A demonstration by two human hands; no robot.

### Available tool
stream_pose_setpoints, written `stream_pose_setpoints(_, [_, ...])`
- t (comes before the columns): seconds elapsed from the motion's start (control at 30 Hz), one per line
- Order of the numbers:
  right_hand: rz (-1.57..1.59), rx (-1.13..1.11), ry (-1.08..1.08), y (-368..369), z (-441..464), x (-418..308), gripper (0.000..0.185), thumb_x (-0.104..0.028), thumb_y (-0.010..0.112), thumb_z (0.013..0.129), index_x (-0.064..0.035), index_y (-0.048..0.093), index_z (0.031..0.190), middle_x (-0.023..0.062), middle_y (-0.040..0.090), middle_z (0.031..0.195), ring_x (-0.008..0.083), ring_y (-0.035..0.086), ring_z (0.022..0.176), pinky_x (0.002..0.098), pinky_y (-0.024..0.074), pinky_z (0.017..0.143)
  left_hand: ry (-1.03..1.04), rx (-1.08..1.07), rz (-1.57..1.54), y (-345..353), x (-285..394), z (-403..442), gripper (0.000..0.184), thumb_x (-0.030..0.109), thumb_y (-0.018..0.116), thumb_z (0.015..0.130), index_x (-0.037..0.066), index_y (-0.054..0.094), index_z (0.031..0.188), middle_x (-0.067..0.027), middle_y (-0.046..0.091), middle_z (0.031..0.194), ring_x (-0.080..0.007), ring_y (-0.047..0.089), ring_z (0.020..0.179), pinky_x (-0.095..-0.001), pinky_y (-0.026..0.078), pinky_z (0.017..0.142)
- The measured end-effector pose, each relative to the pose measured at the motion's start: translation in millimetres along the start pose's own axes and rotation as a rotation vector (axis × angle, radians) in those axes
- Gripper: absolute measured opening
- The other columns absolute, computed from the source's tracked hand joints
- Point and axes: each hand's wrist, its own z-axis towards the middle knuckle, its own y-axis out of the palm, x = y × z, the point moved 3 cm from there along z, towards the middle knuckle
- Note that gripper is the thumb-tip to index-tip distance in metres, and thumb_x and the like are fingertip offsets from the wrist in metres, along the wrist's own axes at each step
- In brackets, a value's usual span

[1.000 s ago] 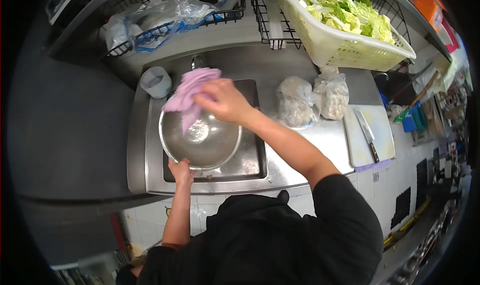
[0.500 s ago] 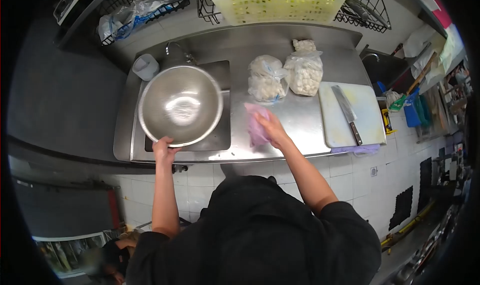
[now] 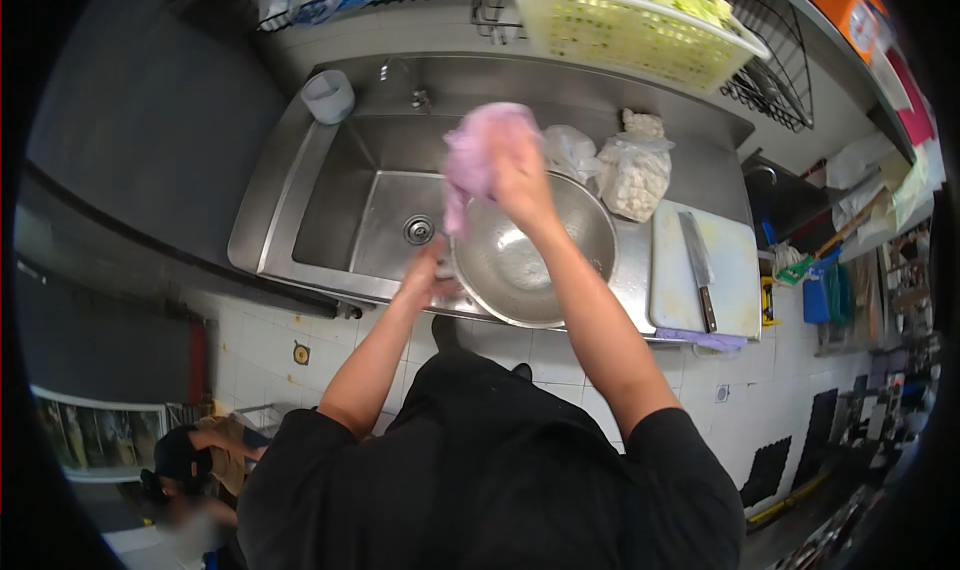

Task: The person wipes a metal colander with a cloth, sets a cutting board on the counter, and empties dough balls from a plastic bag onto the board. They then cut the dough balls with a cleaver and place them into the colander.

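A large steel bowl rests on the steel counter at the right side of the sink. My right hand grips a pink cloth over the bowl's far left part; hand and cloth are blurred by motion. Beside the bowl's near left rim is my left hand, also blurred, so its fingers and any contact with the rim are unclear. Behind the bowl stand two clear bags with pale contents, one partly hidden by the bowl and my arm, the other to its right.
A cutting board with a knife lies at the right. The faucet and a white container are behind the sink. A basket of leafy greens sits above. Another person is at lower left.
The bowl has moved right, from over the sink onto the counter, exposing the basin and drain. My right hand has brought the cloth from the counter over the bowl.
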Motion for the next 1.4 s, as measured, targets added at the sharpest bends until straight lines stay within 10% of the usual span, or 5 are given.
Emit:
stream_pose_setpoints(0.27, [0.493,-0.588,0.562,122.7,40.2,-12.3,0.022,-0.019,0.056,0.108,-0.0006,0.069,0.111,0.007,0.067,0.106,0.0188,0.065,0.097,0.0357,0.0576,0.083,1.16,0.684,1.144,-26.6,181.3,-44.6,0.121,0.04,0.099,0.062,0.009,0.034,0.159,-0.0235,0.039,0.16,-0.0371,0.043,0.146,-0.0468,0.041,0.114])
stream_pose_setpoints(0.63, [-0.467,-0.459,0.368,90.2,49.8,110.2,0.021,-0.014,0.07,0.084,0.0021,0.068,0.098,0.0151,0.07,0.089,0.0301,0.07,0.081,0.0398,0.0594,0.075,0.816,-0.365,0.845,-82.7,266.1,53.0,0.058,0.007,0.08,0.082,0.01,0.054,0.134,-0.0049,0.068,0.108,-0.014,0.065,0.102,-0.0317,0.054,0.088])
stream_pose_setpoints(0.77, [-0.552,-0.823,0.269,179.5,4.4,68.5,0.113,-0.052,0.09,0.072,-0.0103,0.035,0.161,0.0211,0.044,0.159,0.0397,0.039,0.149,0.0538,0.0232,0.125,0.789,-0.494,0.86,-63.1,278.6,42.1,0.052,0.007,0.083,0.079,0.011,0.053,0.121,-0.0026,0.066,0.101,-0.0121,0.063,0.096,-0.0306,0.054,0.085])
stream_pose_setpoints(0.97, [0.911,-0.185,0.555,262.6,7.5,95.6,0.049,-0.002,0.062,0.086,-0.003,0.053,0.133,0.0072,0.062,0.119,0.0185,0.064,0.111,0.0318,0.0552,0.093,1.126,-0.213,0.351,-103.6,304.0,38.1,0.042,-0.008,0.082,0.08,0.006,0.053,0.106,-0.0127,0.062,0.117,-0.0228,0.064,0.111,-0.0366,0.054,0.097])
stream_pose_setpoints(1.4, [0.425,-0.45,0.603,298.2,18.2,89.4,0.052,-0.01,0.065,0.074,-0.0091,0.061,0.126,0.0095,0.06,0.116,0.0209,0.061,0.104,0.0362,0.055,0.092,0.252,-0.377,0.134,-142.4,249.2,55.0,0.061,-0.003,0.08,0.082,0.003,0.054,0.136,-0.0118,0.068,0.113,-0.0253,0.073,0.102,-0.0388,0.066,0.074])
